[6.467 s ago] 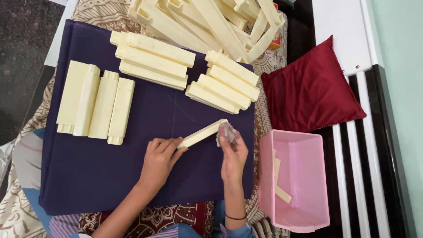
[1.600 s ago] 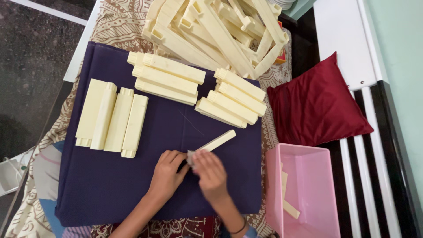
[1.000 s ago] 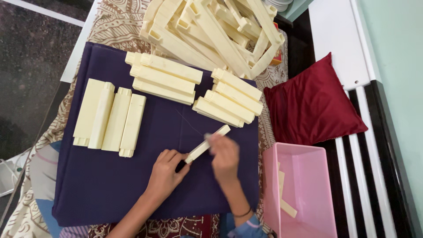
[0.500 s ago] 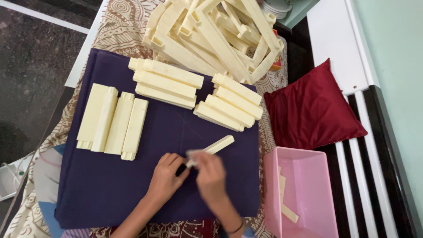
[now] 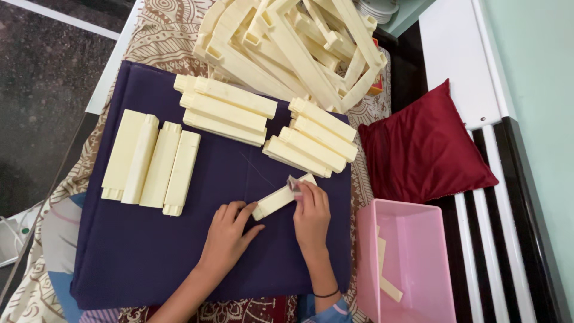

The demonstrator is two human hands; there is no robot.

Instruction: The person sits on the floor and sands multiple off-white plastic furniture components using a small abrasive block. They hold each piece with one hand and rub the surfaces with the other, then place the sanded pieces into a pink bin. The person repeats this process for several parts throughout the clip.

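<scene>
A cream plastic bar lies slanted on the dark purple cloth. My left hand pins its near end with thumb and fingers. My right hand presses a small grey folded piece, perhaps sandpaper, against the bar's far end. Three groups of similar cream bars rest on the cloth: one at the left, one at the upper middle, one to its right.
A loose heap of cream plastic frames lies beyond the cloth. A pink plastic bin with cream strips inside stands at the right, a dark red cushion behind it. White slats run along the right edge.
My right hand has slid with the grey piece from the bar's near end to its far end, after rubbing back and forth along it. My left hand keeps holding the bar.
</scene>
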